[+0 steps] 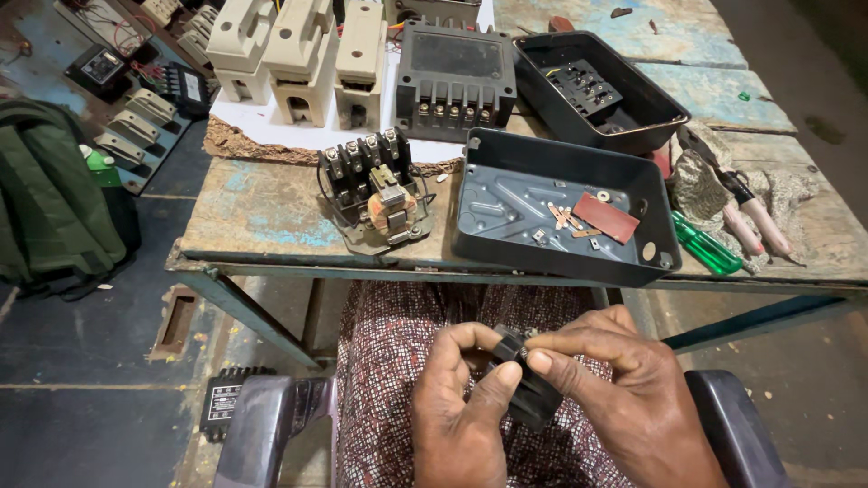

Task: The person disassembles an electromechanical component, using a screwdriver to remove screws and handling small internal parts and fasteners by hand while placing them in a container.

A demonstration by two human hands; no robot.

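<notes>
Both my hands meet over my lap, below the table edge. My left hand [457, 411] and my right hand [624, 398] grip one small black plastic electrical part [529, 398] between fingers and thumbs. On the worn table above sits an opened contactor [375, 194] with a copper coil and black terminal block. To its right lies a shallow black metal box [542, 208] holding small copper contacts [565, 217], a reddish insulating sheet [606, 217] and a few tiny screws.
A second black box [601, 90] and a black cover [452, 77] stand farther back, beside cream-coloured fuse carriers [298, 54]. A green-handled screwdriver [705, 246] and pliers [746, 212] rest on a cloth at right. A green bag [50, 199] lies on the floor at left.
</notes>
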